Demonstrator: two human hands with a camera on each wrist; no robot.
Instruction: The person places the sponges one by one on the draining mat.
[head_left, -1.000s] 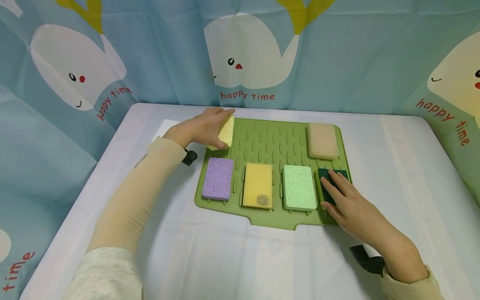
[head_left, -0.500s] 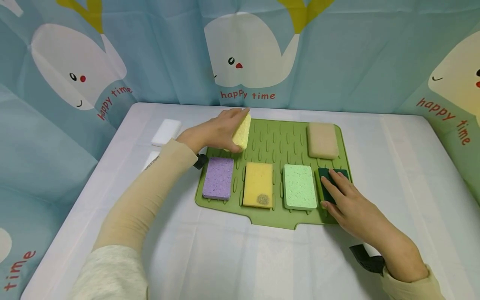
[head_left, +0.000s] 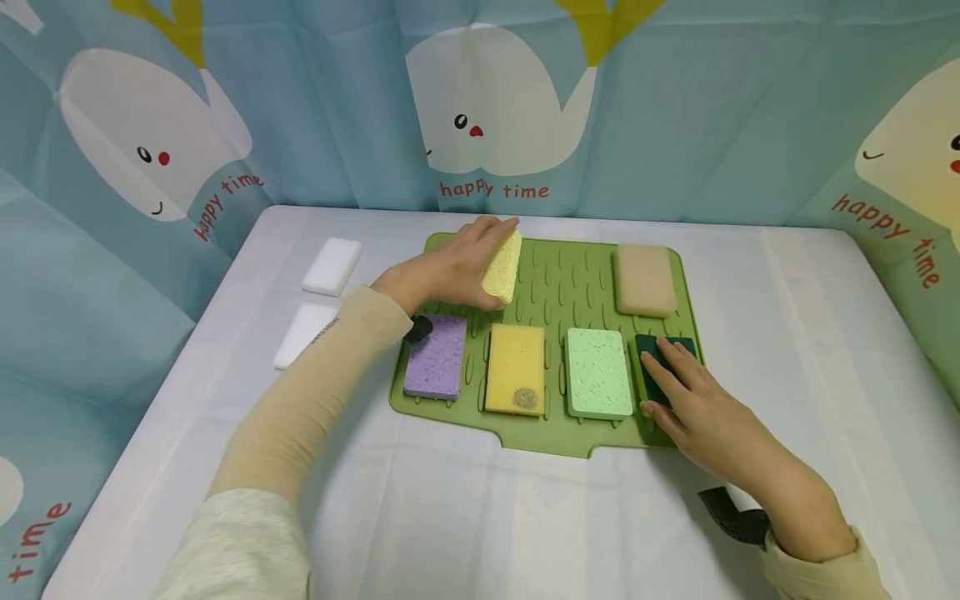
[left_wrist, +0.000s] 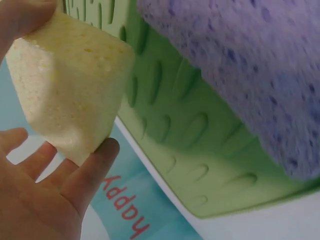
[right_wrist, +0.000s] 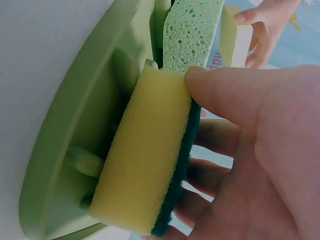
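Note:
My left hand [head_left: 457, 267] pinches a pale yellow sponge [head_left: 504, 268] between thumb and fingers, tilted above the far left part of a green ridged mat [head_left: 570, 275]. In the left wrist view the sponge [left_wrist: 70, 85] hangs clear of the mat, near a purple sponge [left_wrist: 250, 65]. At the mat's near right corner my right hand [head_left: 712, 421] rests with spread, fairly straight fingers on a scouring sponge [head_left: 652, 387], dark green on top. The right wrist view shows that sponge's yellow foam side [right_wrist: 142, 150], with the thumb at its edge.
Along the mat's near side, a yellow sponge [head_left: 516, 362] with a greyish spot and a mint green sponge [head_left: 597, 375] lie between purple and scouring sponges. A beige sponge [head_left: 645, 282] lies far right. Two white blocks [head_left: 332, 267] sit left of the mat, one partly behind the sleeve.
My left hand has carried the pale yellow sponge rightward over the mat, uncovering the white blocks at left. The right hand has stayed on the scouring sponge.

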